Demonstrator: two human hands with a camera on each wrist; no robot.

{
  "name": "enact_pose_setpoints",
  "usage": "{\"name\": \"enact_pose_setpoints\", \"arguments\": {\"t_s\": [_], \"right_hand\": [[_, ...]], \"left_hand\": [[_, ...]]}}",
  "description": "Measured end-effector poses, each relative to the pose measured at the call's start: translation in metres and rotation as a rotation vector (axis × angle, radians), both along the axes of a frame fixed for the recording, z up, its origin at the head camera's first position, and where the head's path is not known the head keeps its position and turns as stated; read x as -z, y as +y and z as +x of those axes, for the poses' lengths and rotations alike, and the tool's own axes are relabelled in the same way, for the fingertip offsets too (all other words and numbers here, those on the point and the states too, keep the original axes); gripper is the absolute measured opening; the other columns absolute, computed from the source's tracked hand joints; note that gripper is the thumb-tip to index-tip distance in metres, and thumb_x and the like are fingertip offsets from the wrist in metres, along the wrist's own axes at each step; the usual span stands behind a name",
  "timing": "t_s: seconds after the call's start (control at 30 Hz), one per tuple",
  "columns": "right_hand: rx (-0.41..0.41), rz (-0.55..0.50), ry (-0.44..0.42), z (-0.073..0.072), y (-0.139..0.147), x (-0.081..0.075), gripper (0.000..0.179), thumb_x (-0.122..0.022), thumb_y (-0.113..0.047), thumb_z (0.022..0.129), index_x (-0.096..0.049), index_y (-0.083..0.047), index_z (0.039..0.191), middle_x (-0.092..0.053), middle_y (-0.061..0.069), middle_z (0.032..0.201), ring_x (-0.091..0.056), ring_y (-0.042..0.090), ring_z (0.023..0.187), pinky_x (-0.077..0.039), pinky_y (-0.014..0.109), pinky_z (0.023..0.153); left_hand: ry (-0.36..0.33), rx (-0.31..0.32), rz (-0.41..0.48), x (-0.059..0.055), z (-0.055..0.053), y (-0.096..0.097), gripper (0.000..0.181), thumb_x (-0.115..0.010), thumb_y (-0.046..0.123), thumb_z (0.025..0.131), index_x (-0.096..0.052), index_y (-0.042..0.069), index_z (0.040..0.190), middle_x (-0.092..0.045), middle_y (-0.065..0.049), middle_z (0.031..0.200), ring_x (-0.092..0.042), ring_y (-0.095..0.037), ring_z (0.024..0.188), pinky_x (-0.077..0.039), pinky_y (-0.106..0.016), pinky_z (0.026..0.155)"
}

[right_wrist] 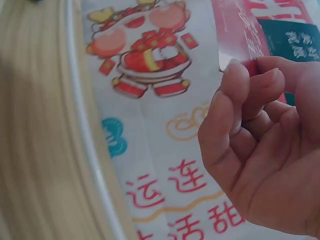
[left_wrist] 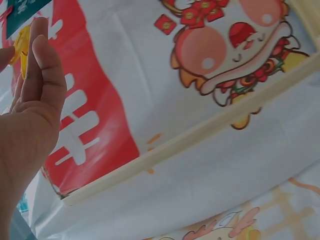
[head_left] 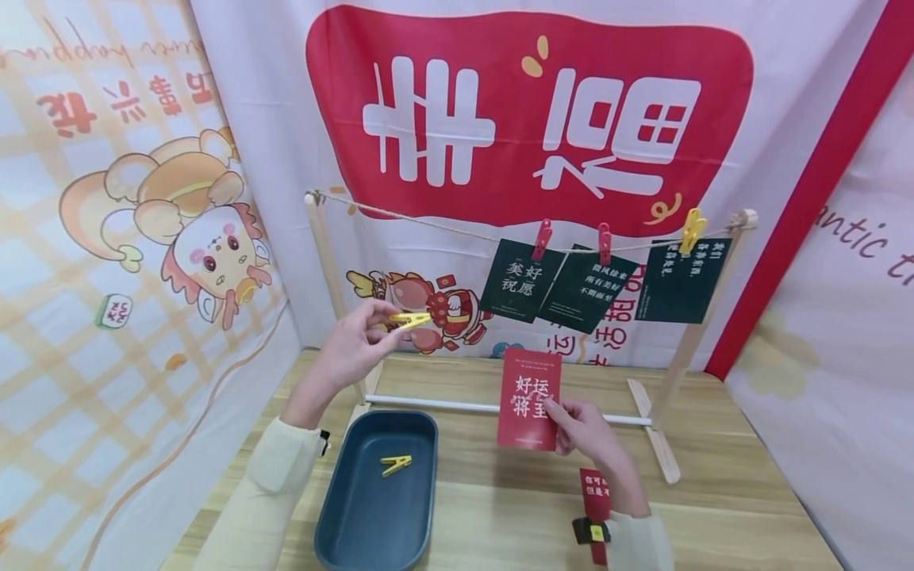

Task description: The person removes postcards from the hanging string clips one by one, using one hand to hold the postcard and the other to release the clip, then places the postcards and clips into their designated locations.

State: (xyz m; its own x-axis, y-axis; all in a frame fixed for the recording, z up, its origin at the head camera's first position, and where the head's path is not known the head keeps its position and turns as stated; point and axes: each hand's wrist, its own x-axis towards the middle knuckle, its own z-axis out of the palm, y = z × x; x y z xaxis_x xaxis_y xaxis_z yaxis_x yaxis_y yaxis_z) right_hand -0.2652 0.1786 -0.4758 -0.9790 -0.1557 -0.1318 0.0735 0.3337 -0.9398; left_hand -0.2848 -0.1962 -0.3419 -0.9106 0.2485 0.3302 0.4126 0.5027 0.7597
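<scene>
My left hand (head_left: pixel 359 342) pinches a yellow clothespin (head_left: pixel 410 320) between thumb and fingers, in front of the left end of the string. In the left wrist view the same clothespin (left_wrist: pixel 21 47) shows at the fingertips. A red card (head_left: pixel 529 399) with white characters is held by its right edge in my right hand (head_left: pixel 589 432), below the hanging cards. The right wrist view shows the thumb and fingers of the right hand (right_wrist: pixel 260 135) pinching the edge of the red card (right_wrist: pixel 237 32).
Three dark green cards (head_left: pixel 520 281) hang from the string (head_left: pixel 421 224) by red and yellow clothespins (head_left: pixel 693 231). Wooden posts (head_left: pixel 685 357) and a white bar frame it. A blue tray (head_left: pixel 371 515) holds another yellow clothespin (head_left: pixel 396 465). Another red card (head_left: pixel 594 493) lies under my right wrist.
</scene>
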Motion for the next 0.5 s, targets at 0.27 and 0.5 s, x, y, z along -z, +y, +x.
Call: {"name": "enact_pose_setpoints", "arguments": {"t_s": [0.27,0.5], "right_hand": [[0.135,-0.009,-0.103,0.015,0.026,0.041,0.042,-0.053,-0.042,0.1,-0.061,-0.001,0.099,-0.048,0.0,0.055,-0.053,0.015,0.047,-0.048,0.027,0.049],[0.174,0.072,-0.16,0.021,0.053,0.061,0.045,-0.054,-0.045,0.099,-0.061,-0.001,0.104,-0.047,0.0,0.055,-0.053,0.015,0.048,-0.047,0.026,0.048]], "left_hand": [[-0.094,0.023,-0.028,0.039,0.005,-0.01,0.034,-0.063,0.02,0.097,-0.05,0.005,0.124,-0.068,-0.018,0.116,-0.074,-0.024,0.091,-0.056,-0.025,0.065],[-0.111,0.004,-0.185,0.076,0.01,-0.016,0.034,-0.062,0.023,0.098,-0.056,0.006,0.127,-0.075,-0.01,0.1,-0.074,-0.019,0.084,-0.056,-0.028,0.067]]}}
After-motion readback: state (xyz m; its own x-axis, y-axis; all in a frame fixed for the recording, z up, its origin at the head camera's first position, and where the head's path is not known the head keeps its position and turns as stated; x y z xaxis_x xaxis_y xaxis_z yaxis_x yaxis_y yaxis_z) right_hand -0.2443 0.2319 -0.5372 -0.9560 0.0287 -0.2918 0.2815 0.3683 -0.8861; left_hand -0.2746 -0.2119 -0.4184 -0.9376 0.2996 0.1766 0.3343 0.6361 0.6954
